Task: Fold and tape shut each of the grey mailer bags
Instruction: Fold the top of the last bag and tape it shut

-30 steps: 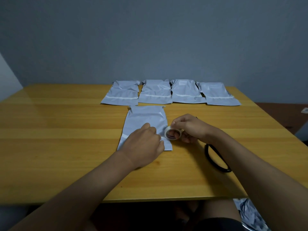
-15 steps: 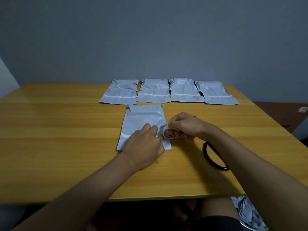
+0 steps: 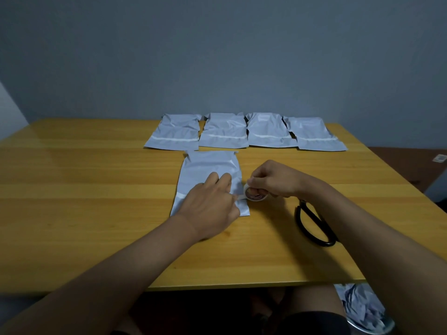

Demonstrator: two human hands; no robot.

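A grey mailer bag (image 3: 208,170) lies flat in the middle of the wooden table (image 3: 72,213). My left hand (image 3: 210,204) rests on its lower right part, fingertips pinching the loose end of the tape against the bag. My right hand (image 3: 273,178) holds a small roll of clear tape (image 3: 254,194) just off the bag's right edge. Behind, several more grey mailer bags (image 3: 225,130) lie side by side in a row, each with a pale strip across it.
Black-handled scissors (image 3: 314,226) lie on the table under my right forearm. Below the table's near edge at the right, a container (image 3: 365,310) holds crumpled grey material. A grey wall stands behind the table.
My right hand and the tape roll have shifted slightly left, closer to the bag's edge. My left fingers have moved up to meet the roll.
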